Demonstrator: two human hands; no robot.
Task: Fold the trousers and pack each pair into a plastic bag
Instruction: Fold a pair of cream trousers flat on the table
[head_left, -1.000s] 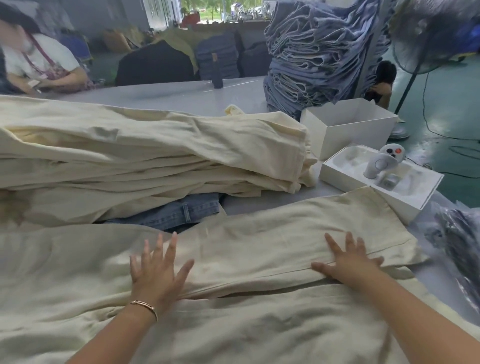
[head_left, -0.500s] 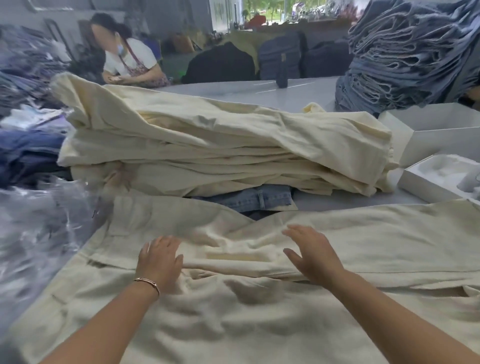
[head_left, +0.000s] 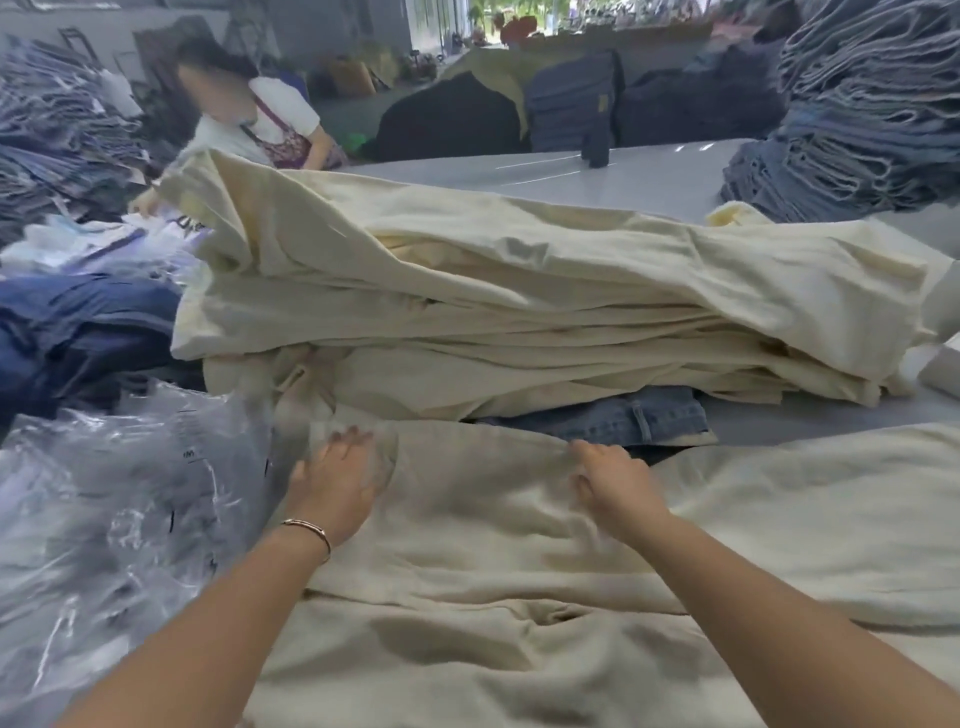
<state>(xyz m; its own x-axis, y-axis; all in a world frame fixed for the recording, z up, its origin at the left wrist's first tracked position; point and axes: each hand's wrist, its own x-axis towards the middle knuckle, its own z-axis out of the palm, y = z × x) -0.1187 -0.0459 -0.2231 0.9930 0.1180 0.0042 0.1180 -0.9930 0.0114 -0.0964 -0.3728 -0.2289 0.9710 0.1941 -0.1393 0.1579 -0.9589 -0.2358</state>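
Seemingly mid-smoothing, the head view shows cream trousers (head_left: 519, 545) spread across the table, long axis running left to right (waist end apparently left). Left hand (head_left: 335, 480) rests flat near that end, fingers extended; right hand (head_left: 615, 480) presses nearby, loosely open, gripping nothing.

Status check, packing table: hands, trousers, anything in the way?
Left hand and right hand flat on cream trousers, unfolded. Plastic bags lie left. Cream stack close behind.
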